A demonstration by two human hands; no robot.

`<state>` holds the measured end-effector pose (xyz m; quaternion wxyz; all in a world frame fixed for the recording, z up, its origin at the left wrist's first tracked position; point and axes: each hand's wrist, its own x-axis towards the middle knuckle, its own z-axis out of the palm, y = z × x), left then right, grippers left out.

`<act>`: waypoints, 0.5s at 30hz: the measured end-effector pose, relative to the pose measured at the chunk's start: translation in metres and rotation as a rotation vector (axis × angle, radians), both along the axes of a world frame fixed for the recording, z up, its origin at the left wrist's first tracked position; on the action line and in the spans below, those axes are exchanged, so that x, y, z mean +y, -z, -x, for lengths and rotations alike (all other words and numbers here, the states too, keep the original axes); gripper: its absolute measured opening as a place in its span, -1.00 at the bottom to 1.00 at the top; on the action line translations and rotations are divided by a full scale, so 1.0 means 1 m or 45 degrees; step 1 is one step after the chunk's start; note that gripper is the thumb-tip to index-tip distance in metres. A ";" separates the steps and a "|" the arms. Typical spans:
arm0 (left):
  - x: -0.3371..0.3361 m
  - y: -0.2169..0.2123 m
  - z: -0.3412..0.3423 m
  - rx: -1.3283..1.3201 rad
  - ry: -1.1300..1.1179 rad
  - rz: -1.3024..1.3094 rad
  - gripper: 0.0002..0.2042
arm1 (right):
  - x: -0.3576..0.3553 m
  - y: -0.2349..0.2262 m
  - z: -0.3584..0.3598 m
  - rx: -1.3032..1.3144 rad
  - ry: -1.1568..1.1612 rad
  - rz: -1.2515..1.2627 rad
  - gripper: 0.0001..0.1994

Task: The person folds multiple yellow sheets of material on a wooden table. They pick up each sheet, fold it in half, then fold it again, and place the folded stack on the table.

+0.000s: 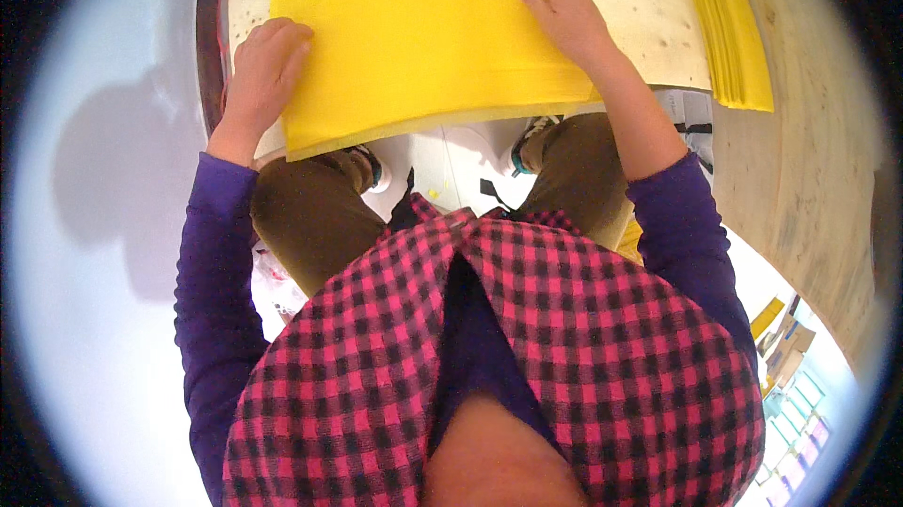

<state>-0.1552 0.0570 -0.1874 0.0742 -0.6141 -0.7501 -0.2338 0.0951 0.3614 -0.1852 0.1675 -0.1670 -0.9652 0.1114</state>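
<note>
A wide yellow cloth point(423, 46) lies over the pale wooden table top, its near edge reaching past the table toward my knees. At its left edge is my left hand point(268, 70), fingers bent and closed on the cloth, thumb on top. My right hand point(567, 16) is at the cloth's right edge, farther from me, with its fingers curled in and pressed together on the fabric. The fingertips of both hands are partly hidden.
To the right, a stack of folded yellow cloths point(729, 32) lies at the border of the pale board point(644, 18) and a larger wooden surface point(795, 131). A white wall point(103, 168) rises on the left. Boxes point(788, 352) stand low at the right.
</note>
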 end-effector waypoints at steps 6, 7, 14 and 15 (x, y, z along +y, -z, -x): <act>0.024 -0.004 0.004 -0.002 -0.057 0.103 -0.78 | 0.007 0.004 0.043 0.042 0.179 0.020 -0.74; 0.021 -0.007 0.004 0.005 -0.026 0.066 -0.79 | 0.008 0.002 0.050 0.040 0.227 0.022 -0.76; -0.014 0.000 -0.016 -0.084 -0.021 0.057 -0.85 | -0.008 0.006 -0.008 0.016 0.022 -0.018 -0.65; -0.012 0.001 -0.017 -0.074 -0.019 0.052 -0.85 | -0.006 0.009 -0.003 0.009 0.042 -0.063 -0.65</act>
